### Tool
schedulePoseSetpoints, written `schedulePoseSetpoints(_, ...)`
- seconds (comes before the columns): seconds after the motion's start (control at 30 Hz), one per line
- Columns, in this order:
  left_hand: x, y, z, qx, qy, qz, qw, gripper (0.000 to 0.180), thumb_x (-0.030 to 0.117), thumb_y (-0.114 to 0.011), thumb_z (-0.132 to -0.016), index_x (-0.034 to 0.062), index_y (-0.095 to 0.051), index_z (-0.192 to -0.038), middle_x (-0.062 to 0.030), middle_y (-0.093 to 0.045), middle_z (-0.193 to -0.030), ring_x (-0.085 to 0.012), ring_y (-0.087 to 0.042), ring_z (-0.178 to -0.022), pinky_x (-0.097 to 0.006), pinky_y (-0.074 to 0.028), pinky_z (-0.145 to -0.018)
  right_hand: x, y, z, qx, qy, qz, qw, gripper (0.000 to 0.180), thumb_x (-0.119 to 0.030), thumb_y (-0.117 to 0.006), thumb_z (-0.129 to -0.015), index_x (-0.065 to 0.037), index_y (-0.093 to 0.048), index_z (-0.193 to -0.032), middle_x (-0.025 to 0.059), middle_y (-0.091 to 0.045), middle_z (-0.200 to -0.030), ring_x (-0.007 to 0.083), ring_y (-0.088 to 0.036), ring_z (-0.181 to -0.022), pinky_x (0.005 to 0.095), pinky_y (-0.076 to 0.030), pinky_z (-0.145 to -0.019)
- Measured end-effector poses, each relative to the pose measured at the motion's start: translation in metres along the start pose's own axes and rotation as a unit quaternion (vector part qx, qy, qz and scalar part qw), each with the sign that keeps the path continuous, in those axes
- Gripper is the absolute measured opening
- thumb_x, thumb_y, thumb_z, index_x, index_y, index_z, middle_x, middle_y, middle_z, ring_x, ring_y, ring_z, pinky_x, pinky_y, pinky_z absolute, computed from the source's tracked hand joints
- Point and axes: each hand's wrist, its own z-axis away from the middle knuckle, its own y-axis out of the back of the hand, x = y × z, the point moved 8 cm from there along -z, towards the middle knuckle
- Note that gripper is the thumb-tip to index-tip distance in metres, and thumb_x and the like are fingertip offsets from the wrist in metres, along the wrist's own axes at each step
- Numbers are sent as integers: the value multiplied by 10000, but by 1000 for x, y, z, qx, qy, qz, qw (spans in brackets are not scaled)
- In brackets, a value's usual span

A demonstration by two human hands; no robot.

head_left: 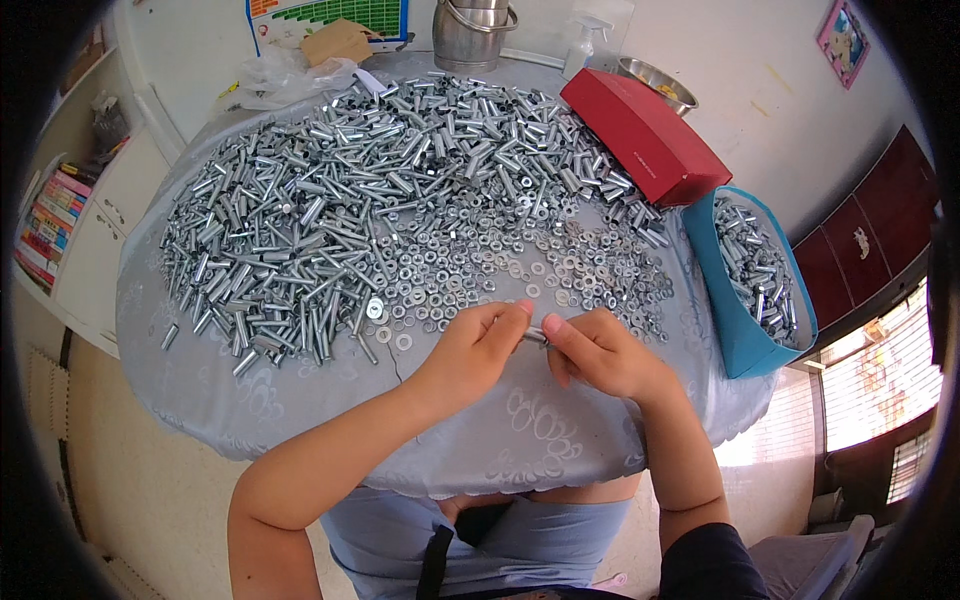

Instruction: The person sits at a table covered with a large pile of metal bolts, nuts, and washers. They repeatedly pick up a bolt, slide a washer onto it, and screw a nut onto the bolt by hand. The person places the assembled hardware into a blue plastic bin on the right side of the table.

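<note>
Between my two hands, just above the near part of the table, is a short silvery bolt (535, 337). My left hand (470, 350) pinches its left end with thumb and fingers. My right hand (603, 355) is closed on its other end, thumb on top. The fingers cover most of the bolt, so I cannot tell whether a sleeve, nut or washer sits on it. Just beyond my hands lie many loose washers and nuts (570, 268). Behind and to the left spreads a big heap of metal bolts and sleeves (330, 190).
A blue fabric bin (745, 355) full of metal bolts stands at the table's right edge. Behind it lies a red box (650, 140) against the heap. A metal pail (470, 38), a spray bottle (585, 45) and a plastic bag (275, 80) line the far side.
</note>
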Motion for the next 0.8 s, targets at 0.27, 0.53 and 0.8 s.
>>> schedulePoseSetpoints(0.27, 1, 8, 2, 38, -8, -9, 999, 400, 297, -386, -937, 46, -420, -627, 34, -358, -564, -66, -310, -536, -253, -283, -484, -20, 1, -1, 42, 145, 97, 984, 259, -241, -574, -856, 1, -573, -764, 60, -480, -575, 119, -435, -519, 273, -371, -496)
schedulePoseSetpoints(0.53, 7, 9, 3, 37, -77, -46, 995, 404, 288, -383, -942, 32, -407, -629, 36, -341, -561, -58, -297, -556, -270, -279, -479, -21, -2, -2, 72, 157, 75, 982, 239, -257, -549, -872, -20, -548, -903, 83, -461, -590, 124, -439, -545, 284, -369, -511)
schedulePoseSetpoints(0.8, 32, 5, 16, 50, -181, -175, 966, 343, 216, -413, -920, 1, -451, -656, -97, -425, -543, -201, -418, -488, -332, -328, -467, -20, -7, 2, -29, 83, 9, 996, 344, -287, -486, -912, -11, -486, -706, 28, -444, -570, 103, -407, -531, 260, -355, -500)
